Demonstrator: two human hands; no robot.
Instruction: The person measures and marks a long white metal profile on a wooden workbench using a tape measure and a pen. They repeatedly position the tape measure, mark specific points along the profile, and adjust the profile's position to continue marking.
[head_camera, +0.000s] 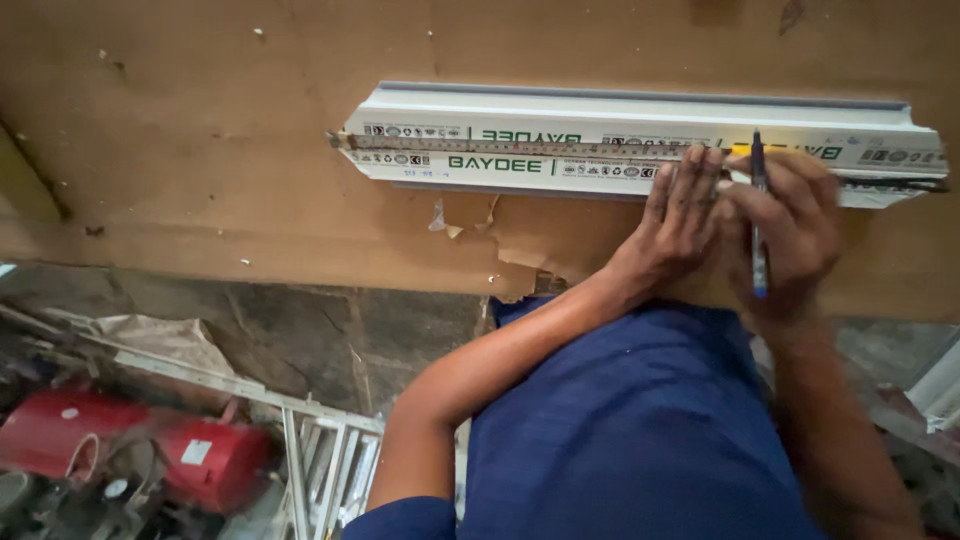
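Head view: a long white plastic profile (640, 140), printed with green and black markings, is laid lengthwise across a brown board counter (200, 150), with its left end near the middle of the counter and its right end reaching almost to the right edge of the picture. A steel tape measure (500, 146) is stretched along the top face of the profile, its end hook caught at the profile's left end, apparently so that a length can be read off from that end. The left hand (680, 205) is laid flat on the profile with the fingers (690, 180) extended and close together, holding nothing; it is pressed down on the tape and profile, seemingly to keep both from shifting. The right hand (790, 225), just to the right of the left and touching it, is closed around a dark pen (758, 210), which is held upright in the picture with its tip on the far side, resting at or just above the tape where a yellow part (740, 150) shows; whether the tip touches the surface cannot be told. Near the front edge of the counter the surface veneer (500, 240) is torn and peeling. The near part of the picture is filled by a blue garment (640, 430) worn by the person. Below the counter at the near left, on a stone floor (330, 330), a red motor-like machine (130, 450) and a bundle of pale metal strips (320, 460) are seen.
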